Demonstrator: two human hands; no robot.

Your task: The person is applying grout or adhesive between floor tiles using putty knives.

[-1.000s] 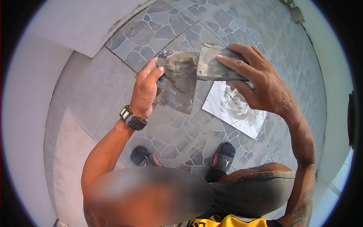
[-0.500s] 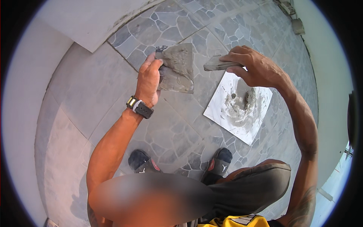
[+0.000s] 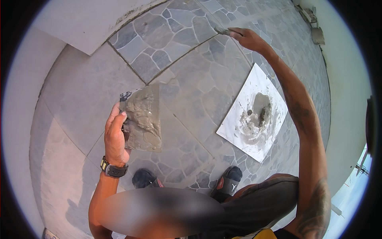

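Note:
My left hand (image 3: 115, 139) grips a thin square plate (image 3: 156, 135) by its left edge, thumb on top. Wet grey mortar (image 3: 144, 109) is spread thickly over the plate. Far out ahead, my right hand (image 3: 250, 40) pinches a small flat tool smeared with grey mortar (image 3: 223, 31); its exact kind is not clear. The tool's tip is at the dark gap (image 3: 183, 58) between floor tiles; whether it touches the floor I cannot tell. Right of centre, a white marbled tile (image 3: 230, 129) lies on the floor with a mound of mortar (image 3: 262, 113) on it.
Grey stone-patterned floor tiles (image 3: 191, 95) spread all around. A white wall corner (image 3: 91, 44) juts in at the upper left, and another wall (image 3: 346, 95) runs along the right. Small grey blocks (image 3: 317, 36) lie at the far right. My sandalled feet (image 3: 229, 179) are at the bottom.
My right hand has reached forward and left with the tool, from over the white tile to the floor gap. My left hand has drawn the mortar plate nearer and to the left.

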